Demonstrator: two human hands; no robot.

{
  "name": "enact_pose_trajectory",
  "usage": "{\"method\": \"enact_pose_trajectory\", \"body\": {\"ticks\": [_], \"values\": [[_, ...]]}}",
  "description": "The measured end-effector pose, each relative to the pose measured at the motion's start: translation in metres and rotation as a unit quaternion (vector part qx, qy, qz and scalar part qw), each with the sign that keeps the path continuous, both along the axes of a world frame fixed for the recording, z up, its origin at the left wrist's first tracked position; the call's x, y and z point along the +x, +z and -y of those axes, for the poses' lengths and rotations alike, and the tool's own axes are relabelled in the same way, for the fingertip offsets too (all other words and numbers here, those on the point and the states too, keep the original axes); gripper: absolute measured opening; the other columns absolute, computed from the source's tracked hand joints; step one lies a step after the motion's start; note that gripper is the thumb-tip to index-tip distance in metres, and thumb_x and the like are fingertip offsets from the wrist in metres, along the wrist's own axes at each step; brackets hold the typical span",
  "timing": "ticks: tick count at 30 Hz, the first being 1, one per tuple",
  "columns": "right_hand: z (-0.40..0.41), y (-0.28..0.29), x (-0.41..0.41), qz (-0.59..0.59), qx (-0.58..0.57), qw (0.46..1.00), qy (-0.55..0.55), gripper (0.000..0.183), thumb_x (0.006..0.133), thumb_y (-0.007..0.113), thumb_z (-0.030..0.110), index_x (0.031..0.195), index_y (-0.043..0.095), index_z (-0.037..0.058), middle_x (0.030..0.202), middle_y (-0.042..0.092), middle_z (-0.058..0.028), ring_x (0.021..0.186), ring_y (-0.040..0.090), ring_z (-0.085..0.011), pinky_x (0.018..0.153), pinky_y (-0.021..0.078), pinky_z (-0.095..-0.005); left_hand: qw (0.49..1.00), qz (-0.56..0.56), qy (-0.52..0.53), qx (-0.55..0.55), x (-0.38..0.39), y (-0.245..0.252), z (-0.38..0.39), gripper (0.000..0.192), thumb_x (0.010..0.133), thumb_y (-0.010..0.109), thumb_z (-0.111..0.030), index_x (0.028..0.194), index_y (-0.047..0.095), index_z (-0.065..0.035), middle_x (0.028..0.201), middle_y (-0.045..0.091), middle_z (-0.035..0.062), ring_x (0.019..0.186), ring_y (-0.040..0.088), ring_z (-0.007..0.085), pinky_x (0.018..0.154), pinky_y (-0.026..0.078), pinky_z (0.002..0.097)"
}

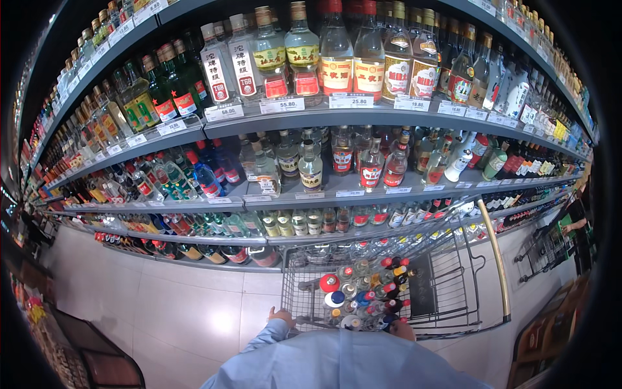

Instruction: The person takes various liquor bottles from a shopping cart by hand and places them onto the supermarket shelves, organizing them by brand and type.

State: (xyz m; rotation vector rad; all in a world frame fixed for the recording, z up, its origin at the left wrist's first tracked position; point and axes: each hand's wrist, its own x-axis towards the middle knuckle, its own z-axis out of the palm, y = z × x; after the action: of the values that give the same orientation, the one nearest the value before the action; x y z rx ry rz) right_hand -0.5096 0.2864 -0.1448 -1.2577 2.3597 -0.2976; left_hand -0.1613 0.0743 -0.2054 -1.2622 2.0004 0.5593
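Note:
A wire shopping cart [297,279] stands before me, holding many upright glass bottles [362,294] with red, white, blue and yellow caps. My left hand [282,316] is beside the cart's near left corner, one finger sticking out and nothing visible in it. Over the cart's near side, my right hand [403,330] lies against the bottles, close to a dark-topped one [389,319]. Its fingers are mostly hidden, so I cannot tell whether it grips anything. The cart's gold-coloured handle bar [494,262] is at the right, past a dark panel [423,287].
Long grey shelves [291,116] of liquor bottles with price tags [282,105] curve across the far side. At right, a person [578,223] stands by another cart [539,253]. Wooden display stands [546,326] and a dark-framed bin [104,357] flank the tiled floor [189,301].

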Motion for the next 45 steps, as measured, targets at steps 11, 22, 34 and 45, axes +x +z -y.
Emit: {"method": "enact_pose_trajectory", "body": {"ticks": [11,22,34,45], "values": [[0.175,0.204,0.021,0.024,-0.314,0.938,0.141,0.020,0.075,0.056,0.013,0.092,0.058,0.0021,0.090,0.061,-0.0149,0.088,0.058,-0.0293,0.078,0.0450,-0.0349,0.859,-0.472,0.005,-0.197,-0.018,0.193,0.133,0.039,0.076,0.057,-0.023,0.108,0.051,-0.0028,0.109,0.052,0.0177,0.100,0.050,0.0318,0.085,0.041,0.0366],[0.477,0.513,0.024,-0.080,-0.605,0.788,0.076,0.055,0.080,0.050,0.037,0.113,0.044,-0.0063,0.103,0.053,-0.0266,0.099,0.051,-0.0364,0.084,0.0402,-0.0370,0.514,-0.787,0.000,-0.341,-0.212,0.471,0.255,0.057,0.074,0.057,-0.018,0.120,0.035,0.0076,0.117,0.043,0.0252,0.110,0.042,0.0347,0.094,0.032,0.0365],[0.526,0.530,0.014,-0.019,-0.507,0.861,0.015,0.047,0.070,0.062,0.030,0.092,0.053,-0.0101,0.091,0.058,-0.0257,0.087,0.058,-0.0335,0.073,0.0447,-0.0364,0.511,-0.724,-0.042,-0.461,-0.230,0.453,0.286,0.065,0.073,0.057,-0.016,0.125,0.025,0.0067,0.125,0.034,0.0235,0.113,0.037,0.0342,0.092,0.033,0.0377],[0.483,0.517,0.003,0.087,-0.626,0.763,0.136,0.037,0.075,0.064,0.026,0.094,0.050,-0.0019,0.089,0.059,-0.0149,0.079,0.057,-0.0207,0.059,0.0438,-0.0315,0.482,-0.730,-0.041,-0.484,-0.229,0.452,0.292,0.065,0.072,0.060,-0.014,0.125,0.027,0.0061,0.122,0.038,0.0235,0.112,0.038,0.0352,0.094,0.031,0.0380]]}}
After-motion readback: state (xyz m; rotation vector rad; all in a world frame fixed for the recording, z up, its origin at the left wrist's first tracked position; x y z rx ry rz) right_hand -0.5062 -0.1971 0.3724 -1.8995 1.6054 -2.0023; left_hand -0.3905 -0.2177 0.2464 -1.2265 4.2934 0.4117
